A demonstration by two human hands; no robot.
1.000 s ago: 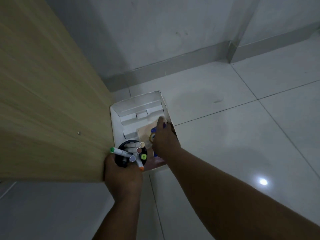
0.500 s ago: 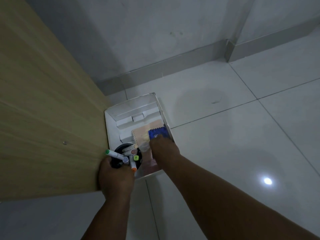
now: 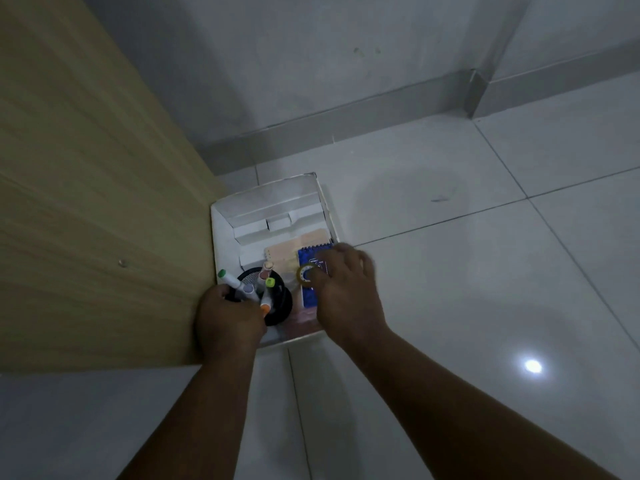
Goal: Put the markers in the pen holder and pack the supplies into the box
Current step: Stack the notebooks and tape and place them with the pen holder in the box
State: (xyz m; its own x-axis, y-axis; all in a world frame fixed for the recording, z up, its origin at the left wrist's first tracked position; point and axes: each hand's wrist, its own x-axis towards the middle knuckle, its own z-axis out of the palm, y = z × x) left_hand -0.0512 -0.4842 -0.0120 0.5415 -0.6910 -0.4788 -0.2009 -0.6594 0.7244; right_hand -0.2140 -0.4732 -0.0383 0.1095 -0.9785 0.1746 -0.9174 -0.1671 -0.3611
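A white cardboard box (image 3: 273,209) stands open on the floor against a wooden panel. Inside it, my left hand (image 3: 227,318) grips a black mesh pen holder (image 3: 280,303) filled with several markers (image 3: 230,279) that stick out at angles. A beige notepad (image 3: 285,252) and a blue spiral notebook (image 3: 310,296) lie flat in the box. My right hand (image 3: 346,289) hovers over the blue notebook and pinches a small yellowish tape roll (image 3: 304,273) between thumb and fingers.
The wooden panel (image 3: 86,202) rises at the left, touching the box. Glossy white floor tiles (image 3: 485,289) spread to the right and front. A grey wall with a skirting board (image 3: 329,129) runs behind the box.
My right hand has drawn back over the blue notebook, and the tape roll now shows in its fingers. The left hand keeps hold of the pen holder in the box.
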